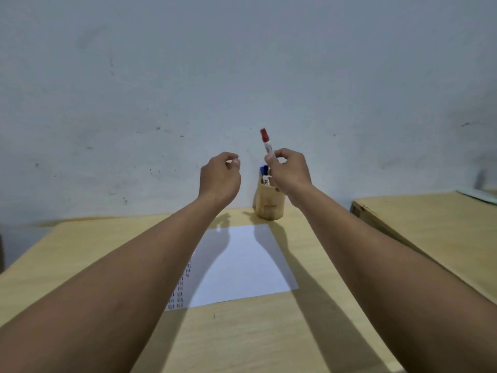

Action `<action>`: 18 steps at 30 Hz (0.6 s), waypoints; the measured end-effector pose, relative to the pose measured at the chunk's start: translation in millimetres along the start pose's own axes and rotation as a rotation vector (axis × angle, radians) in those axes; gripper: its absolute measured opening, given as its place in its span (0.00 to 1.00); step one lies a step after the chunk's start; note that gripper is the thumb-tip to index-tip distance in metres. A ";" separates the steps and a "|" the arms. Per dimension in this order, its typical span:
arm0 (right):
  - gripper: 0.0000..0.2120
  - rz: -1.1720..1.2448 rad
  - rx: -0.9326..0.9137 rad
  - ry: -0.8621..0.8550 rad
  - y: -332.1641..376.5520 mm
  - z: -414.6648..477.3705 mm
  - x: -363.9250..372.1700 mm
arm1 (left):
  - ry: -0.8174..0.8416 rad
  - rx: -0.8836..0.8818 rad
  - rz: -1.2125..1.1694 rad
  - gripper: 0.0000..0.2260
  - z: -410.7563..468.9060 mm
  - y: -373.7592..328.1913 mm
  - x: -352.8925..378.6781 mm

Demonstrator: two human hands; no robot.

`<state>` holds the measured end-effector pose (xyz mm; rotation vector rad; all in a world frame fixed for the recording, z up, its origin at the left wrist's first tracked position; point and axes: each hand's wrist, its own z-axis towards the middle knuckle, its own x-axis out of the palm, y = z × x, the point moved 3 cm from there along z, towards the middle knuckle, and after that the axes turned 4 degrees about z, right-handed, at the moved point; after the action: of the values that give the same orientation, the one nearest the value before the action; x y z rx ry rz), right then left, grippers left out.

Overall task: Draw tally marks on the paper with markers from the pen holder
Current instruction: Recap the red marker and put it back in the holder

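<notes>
A white sheet of paper (242,265) lies on the wooden table (255,340), with small red and blue tally marks along its left edge, partly hidden by my left forearm. Behind it stands a round wooden pen holder (270,205) with a blue marker (264,170) sticking out. My right hand (289,172) is raised above the holder and grips a red-capped marker (266,142), cap pointing up. My left hand (220,179) hovers left of the holder, fingers curled with thumb and forefinger close together, holding nothing.
A grey-white wall (242,76) rises right behind the table's far edge. A second wooden table (430,227) stands to the right, separated by a narrow gap, with a pale object (481,195) at its far end.
</notes>
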<state>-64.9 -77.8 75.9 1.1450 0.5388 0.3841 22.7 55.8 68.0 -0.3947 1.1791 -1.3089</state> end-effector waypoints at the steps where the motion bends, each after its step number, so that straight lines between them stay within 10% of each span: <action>1: 0.13 -0.008 -0.018 -0.017 -1.8 6.3 -4.7 | 0.027 -0.001 0.020 0.14 0.3 4.6 9.1; 12: 0.08 -0.043 -0.110 -0.051 -24.4 72.2 -28.8 | 0.302 -0.095 0.069 0.41 15.0 47.0 107.7; 18: 0.08 -0.231 -0.085 0.130 -44.5 87.2 -16.7 | 0.324 -0.071 0.041 0.37 24.6 56.2 131.3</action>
<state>-26.8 -168.9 65.0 0.9680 0.7543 0.2797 50.0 -52.6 -24.3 -0.2125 1.4995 -1.3303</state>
